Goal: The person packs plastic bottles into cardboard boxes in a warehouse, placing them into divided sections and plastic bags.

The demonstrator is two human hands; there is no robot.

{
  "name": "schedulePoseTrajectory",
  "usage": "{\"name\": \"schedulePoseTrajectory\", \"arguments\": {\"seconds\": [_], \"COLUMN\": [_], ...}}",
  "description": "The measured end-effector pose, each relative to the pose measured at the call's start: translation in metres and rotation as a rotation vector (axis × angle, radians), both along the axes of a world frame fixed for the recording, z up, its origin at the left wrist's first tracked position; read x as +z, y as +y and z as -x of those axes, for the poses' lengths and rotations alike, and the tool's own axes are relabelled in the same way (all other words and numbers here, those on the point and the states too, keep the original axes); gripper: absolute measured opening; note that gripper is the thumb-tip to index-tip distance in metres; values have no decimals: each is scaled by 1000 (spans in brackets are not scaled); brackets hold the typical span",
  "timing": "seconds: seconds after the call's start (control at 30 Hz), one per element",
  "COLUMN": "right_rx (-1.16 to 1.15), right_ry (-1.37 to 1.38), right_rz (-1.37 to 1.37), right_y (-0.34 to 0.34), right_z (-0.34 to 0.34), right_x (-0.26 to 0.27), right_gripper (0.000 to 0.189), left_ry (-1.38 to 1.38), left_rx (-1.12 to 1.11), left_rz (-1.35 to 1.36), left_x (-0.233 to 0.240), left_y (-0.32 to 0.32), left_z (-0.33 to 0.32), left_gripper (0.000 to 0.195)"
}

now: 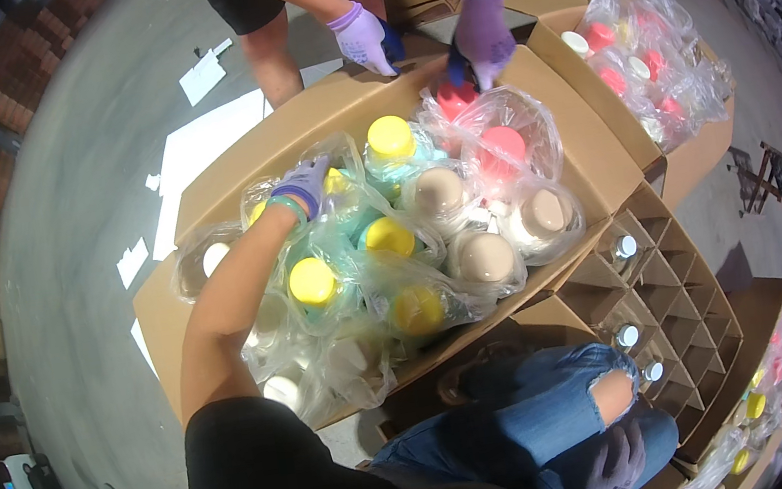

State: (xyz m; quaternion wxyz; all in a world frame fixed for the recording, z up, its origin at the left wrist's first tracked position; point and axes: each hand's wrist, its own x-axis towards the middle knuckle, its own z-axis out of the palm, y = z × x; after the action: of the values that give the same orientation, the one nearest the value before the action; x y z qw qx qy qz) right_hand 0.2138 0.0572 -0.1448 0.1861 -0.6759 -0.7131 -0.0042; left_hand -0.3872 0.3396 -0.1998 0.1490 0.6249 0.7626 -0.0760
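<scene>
In a large open cardboard box [588, 139] before me stand several capped bottles wrapped in clear plastic bags. My left hand [306, 181], in a pale purple glove, reaches over the box's far left part. Its fingers are down among the bags beside a yellow cap [336, 181]; whether they grip anything is hidden. Close by are another yellow cap [312, 281] and a white cap [216, 258]. Beige caps [437, 190] and a pink cap [503, 149] are farther right. My right hand [614, 465], gloved too, rests on my jeans near the ripped knee, holding nothing.
Across the box, another person's gloved hands [487, 33] reach to its far edge, one at a pink cap. A divided carton [671, 293] with clear bottles adjoins on the right. A box of bagged bottles [703, 152] stands beyond. White sheets [210, 150] lie on the floor.
</scene>
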Motion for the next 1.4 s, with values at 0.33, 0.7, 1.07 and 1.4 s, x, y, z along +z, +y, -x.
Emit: {"name": "schedulePoseTrajectory", "arguments": {"seconds": [0.33,0.7,1.07,1.4], "right_rx": [3,141,138,246], "right_ry": [6,-73,-119,-134], "right_rz": [-40,-101,-82,-15], "right_y": [-2,9,5,2], "right_z": [8,22,25,13], "right_x": [-4,23,19,0], "right_gripper": [31,22,24,28], "left_ry": [-641,99,-262,-74], "left_rx": [570,133,200,276], "left_rz": [-21,-202,-672,-21], "left_x": [17,-3,78,15], "left_y": [6,-29,-96,-79], "left_z": [65,12,45,89], "left_gripper": [93,90,31,102]}}
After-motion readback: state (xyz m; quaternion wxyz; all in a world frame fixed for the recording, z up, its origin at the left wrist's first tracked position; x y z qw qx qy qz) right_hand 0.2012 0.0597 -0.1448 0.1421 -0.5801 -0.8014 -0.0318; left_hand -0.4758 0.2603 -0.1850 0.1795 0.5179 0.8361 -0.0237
